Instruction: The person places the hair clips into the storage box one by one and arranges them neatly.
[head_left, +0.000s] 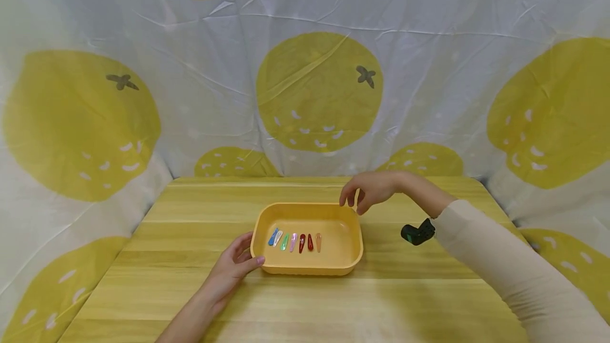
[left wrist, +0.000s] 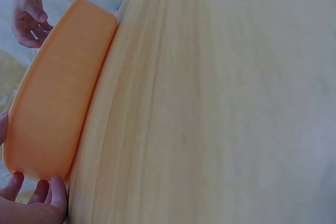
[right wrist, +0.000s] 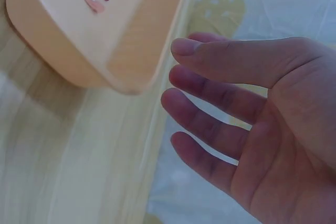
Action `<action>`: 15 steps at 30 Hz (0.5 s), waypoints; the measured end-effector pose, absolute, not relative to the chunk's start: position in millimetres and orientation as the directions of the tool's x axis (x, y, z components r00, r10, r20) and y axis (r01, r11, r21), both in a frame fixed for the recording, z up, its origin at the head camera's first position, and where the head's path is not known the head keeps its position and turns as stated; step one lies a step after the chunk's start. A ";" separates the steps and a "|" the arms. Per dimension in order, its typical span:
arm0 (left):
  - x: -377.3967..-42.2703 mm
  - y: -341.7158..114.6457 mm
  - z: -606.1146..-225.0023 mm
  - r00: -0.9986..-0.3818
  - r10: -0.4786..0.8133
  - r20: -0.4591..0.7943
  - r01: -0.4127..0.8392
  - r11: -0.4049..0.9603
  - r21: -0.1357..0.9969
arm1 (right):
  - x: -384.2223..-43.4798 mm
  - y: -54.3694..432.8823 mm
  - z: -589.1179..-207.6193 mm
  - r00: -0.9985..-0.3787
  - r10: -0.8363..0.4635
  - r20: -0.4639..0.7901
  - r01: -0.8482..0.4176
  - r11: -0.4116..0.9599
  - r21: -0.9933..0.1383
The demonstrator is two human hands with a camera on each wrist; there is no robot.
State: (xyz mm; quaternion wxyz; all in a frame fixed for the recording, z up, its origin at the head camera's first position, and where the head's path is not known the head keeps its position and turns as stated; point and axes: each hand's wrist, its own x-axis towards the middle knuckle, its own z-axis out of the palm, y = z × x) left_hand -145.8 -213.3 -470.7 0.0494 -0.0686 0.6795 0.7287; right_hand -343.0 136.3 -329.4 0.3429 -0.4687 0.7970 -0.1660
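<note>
Left hand [head_left: 229,270] pinching tray's [head_left: 310,270] left edge, right hand [head_left: 376,188] near far-right corner, fingers spread, room right of hair clips [head_left: 302,244]

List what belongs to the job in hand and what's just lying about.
Job:
yellow plastic tray, gripped by the left hand
seven snap hair clips inside

Surroundings:
wood-grain table
lemon-print cloth
black wrist device
</note>
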 end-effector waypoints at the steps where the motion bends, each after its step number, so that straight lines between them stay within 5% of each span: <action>1: -145.9 -213.3 -470.7 -0.986 -0.021 -0.167 -0.165 -0.074 0.984 | -343.6 139.7 -328.2 -0.334 -0.857 -0.392 -0.626 0.512 -0.588; 15: -144.2 -211.3 -470.0 -0.985 -0.032 -0.169 -0.167 -0.066 0.984 | -352.8 189.6 -315.5 -0.440 -0.825 -0.356 -0.576 0.563 -0.593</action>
